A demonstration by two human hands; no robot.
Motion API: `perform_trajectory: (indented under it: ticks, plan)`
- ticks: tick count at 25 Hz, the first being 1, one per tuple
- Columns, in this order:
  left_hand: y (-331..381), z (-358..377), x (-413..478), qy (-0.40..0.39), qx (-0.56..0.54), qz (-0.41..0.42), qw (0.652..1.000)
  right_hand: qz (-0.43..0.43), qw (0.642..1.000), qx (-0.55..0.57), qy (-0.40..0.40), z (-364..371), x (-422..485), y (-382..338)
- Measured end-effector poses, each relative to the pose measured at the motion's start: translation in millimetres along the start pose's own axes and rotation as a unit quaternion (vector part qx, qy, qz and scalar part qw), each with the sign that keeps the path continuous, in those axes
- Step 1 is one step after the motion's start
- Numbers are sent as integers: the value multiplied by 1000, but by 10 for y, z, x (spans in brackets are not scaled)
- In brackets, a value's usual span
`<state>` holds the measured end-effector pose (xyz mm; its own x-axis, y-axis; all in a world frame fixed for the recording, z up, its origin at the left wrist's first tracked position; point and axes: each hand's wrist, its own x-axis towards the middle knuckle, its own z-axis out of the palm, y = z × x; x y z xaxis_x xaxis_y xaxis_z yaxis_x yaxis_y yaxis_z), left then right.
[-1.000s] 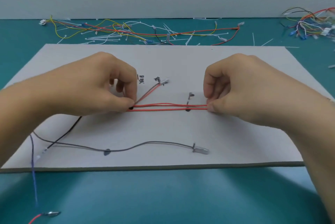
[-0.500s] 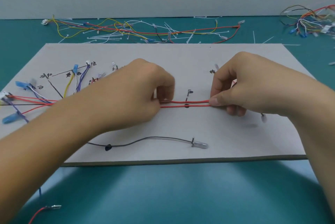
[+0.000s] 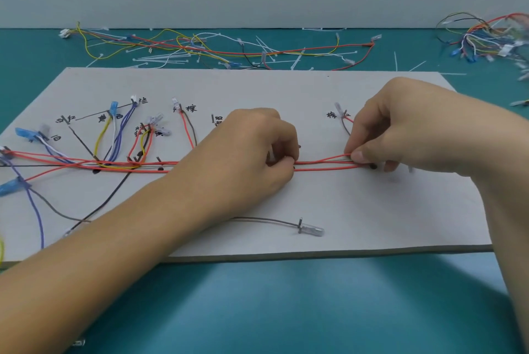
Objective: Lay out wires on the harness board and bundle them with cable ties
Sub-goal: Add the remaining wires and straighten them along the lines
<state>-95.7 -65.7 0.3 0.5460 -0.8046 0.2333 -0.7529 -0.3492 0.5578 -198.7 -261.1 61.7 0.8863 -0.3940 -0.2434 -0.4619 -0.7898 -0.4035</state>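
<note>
While the left hand (image 3: 252, 153) pinches the red wires (image 3: 323, 166), the right hand (image 3: 400, 136) pinches their other end.

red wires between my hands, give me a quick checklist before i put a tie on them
1. Left hand pinches the red wires: ok.
2. Right hand pinches them too: ok.
3. Strands lie tight together: not ok, one bows up near the right hand.
4. Tie within reach: not ok, the ties lie past the board.
5. Grey wire clear of the run: ok, it lies apart toward the near edge.
6. Wires seated at the pegs: cannot tell, the hands cover them.
</note>
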Motion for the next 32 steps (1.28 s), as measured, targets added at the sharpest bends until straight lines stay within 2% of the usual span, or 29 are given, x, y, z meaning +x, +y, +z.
perform_trajectory:
  ticks: [3, 8, 15, 18, 22, 24, 27, 32]
  plan:
    - [-22, 28, -1, 23, -41, -13, 999, 9, 1000, -12, 4, -27, -5, 34]
    - [-17, 64, 8, 37, -39, 3, 999, 26, 999, -26, -6, -75, -36, 50]
    - [-83, 20, 35, 23, -49, 25, 998, 17, 998, -54, 13, -30, -28, 29]
    - [-206, -89, 16, 18, -42, 36, 998, -9, 999, -39, 18, 66, -1, -3]
    - [-335, -283, -39, 7, -42, -18, 999, -64, 997, 11, 29, 177, 36, -42]
    - [-296, -280, -46, 8, -6, -22, 1000, -73, 997, 32, 11, 129, 33, -18]
    - [-115, -221, -4, 25, 84, 28, 996, -70, 996, 55, -24, 49, 35, 60]
    - [233, -3, 229, -38, 50, 63, 996, -44, 993, 97, -49, 60, 56, 71]
